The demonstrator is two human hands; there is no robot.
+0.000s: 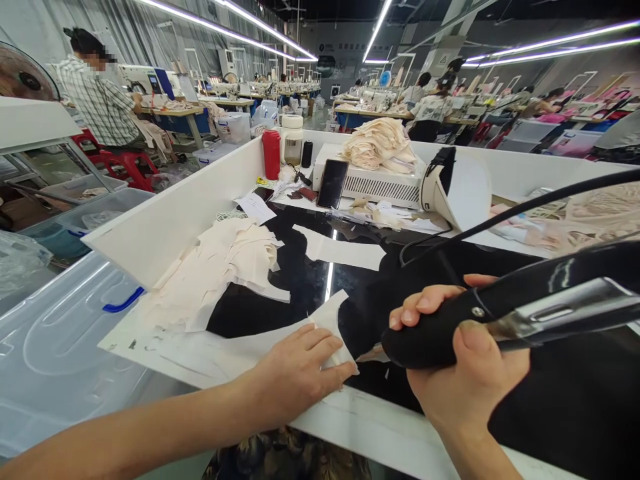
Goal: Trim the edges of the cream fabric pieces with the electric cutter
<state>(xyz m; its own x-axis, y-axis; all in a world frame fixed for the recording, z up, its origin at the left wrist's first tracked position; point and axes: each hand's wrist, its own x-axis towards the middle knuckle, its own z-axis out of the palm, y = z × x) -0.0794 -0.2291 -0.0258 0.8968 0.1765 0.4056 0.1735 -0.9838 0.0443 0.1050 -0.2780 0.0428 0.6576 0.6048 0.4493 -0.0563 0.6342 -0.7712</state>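
My left hand (pixel 305 367) lies with fingers stretched out on a cream fabric piece (pixel 260 340) near the table's front edge. The piece's narrow curved end reaches past my fingertips onto the black tabletop (pixel 365 287). In my right hand (pixel 465 373) is a black corded hand tool (pixel 430 333) with a rounded end and a long silver lever. Fingers and thumb wrap round it, just right of the fabric. What lies under the tool is mostly hidden. Farther back rests a separate cream piece (pixel 340 250). Beside my left arm spreads a pile of cut pieces (pixel 215 260).
A white raised border (pixel 185 207) edges the table. Along the back stand a red bottle (pixel 271 155), a phone (pixel 333 183) and a white box (pixel 373 183) topped with folded fabric (pixel 380 143). A black cable (pixel 500 217) crosses at right. A clear plastic bin (pixel 65 347) stands left.
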